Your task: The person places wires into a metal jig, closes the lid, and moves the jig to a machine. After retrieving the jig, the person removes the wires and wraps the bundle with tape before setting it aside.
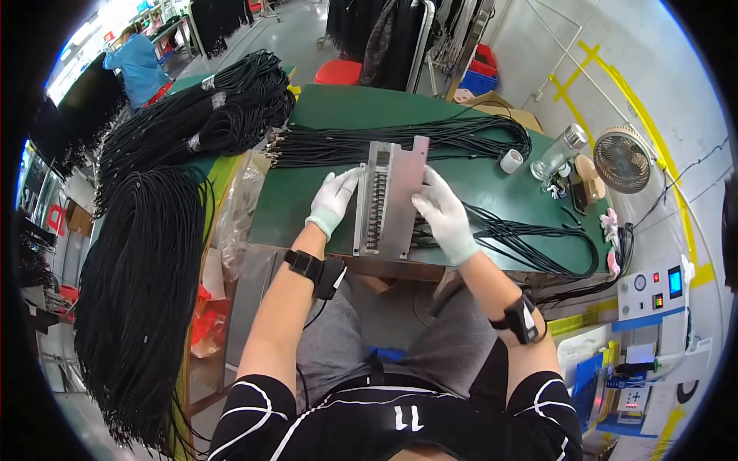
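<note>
A long metal fixture (403, 201) stands upright in front of me, above the near edge of the green table. Along its left half runs a slot with a row of small dark parts (377, 211); a plain grey plate covers the right half. My left hand (332, 203), in a white glove, grips the fixture's left side with the fingers together. On the other side, my gloved right hand (446, 215) holds the plate's edge, thumb on its face. Black cables (530, 238) spread rightward from behind the fixture and my right hand; their near ends are hidden.
More black cables (400, 142) lie across the green table (346, 100). Thick cable bundles (146, 284) hang at the left. At the right are a glass bottle (565, 150), a white roll (510, 160), a fan (623, 159) and a control box (652, 290). A person (138, 69) sits far left.
</note>
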`<action>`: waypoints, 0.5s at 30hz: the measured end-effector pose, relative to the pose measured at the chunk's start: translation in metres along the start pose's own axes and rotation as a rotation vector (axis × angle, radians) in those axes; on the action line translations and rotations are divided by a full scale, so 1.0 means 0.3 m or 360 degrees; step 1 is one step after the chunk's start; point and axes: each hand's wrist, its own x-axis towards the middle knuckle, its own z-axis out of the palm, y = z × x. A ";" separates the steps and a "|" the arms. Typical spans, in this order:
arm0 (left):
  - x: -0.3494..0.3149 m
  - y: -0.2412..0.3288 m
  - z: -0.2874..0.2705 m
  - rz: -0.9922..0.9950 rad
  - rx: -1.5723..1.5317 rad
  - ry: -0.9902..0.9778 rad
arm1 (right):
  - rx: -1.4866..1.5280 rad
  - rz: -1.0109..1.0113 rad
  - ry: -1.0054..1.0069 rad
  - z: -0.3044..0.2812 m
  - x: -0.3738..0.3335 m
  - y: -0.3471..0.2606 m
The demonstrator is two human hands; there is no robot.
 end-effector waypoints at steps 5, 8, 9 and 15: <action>0.009 -0.029 0.007 0.0034 0.0126 -0.0057 | -0.0847 -0.0245 -0.0243 -0.075 0.112 0.180; 0.015 0.037 -0.002 0.0000 0.0192 -0.0055 | -0.1344 -0.0695 -0.0277 -0.079 0.051 0.128; 0.011 0.056 0.013 -0.0028 0.0216 -0.0033 | -0.1181 -0.0645 -0.0307 -0.086 0.014 0.145; -0.011 0.004 0.022 0.0105 0.0600 -0.0055 | -0.1403 -0.0947 -0.0464 -0.100 -0.108 0.148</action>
